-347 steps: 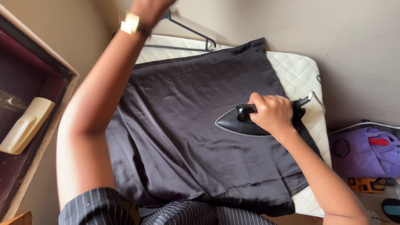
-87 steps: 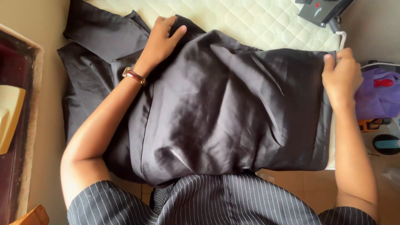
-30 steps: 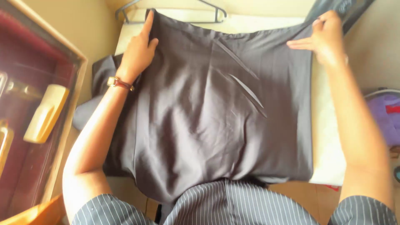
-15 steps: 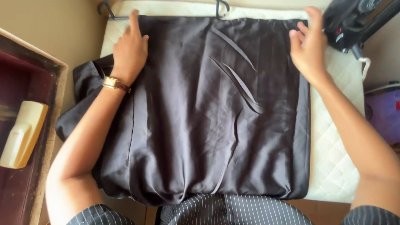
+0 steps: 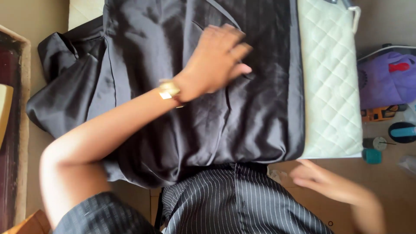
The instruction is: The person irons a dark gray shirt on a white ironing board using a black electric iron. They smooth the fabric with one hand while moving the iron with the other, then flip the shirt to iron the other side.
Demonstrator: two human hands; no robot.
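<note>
A single head-worn camera looks almost straight down from above the person's chest, close over a dark garment [image 5: 203, 99] spread on a quilted white ironing pad [image 5: 331, 86]. The far end of the pad runs out past the top edge of the frame; the wearer's own pinstriped clothing [image 5: 236, 201] fills the bottom centre. The left hand [image 5: 214, 60] sits near the frame's upper middle, and the right hand [image 5: 323, 182] (blurred) at lower right. A dark wooden frame [image 5: 17, 130] cuts the left edge, and floor clutter, including a purple bag [image 5: 385, 82], crowds the right edge. No second view shares the scene.
</note>
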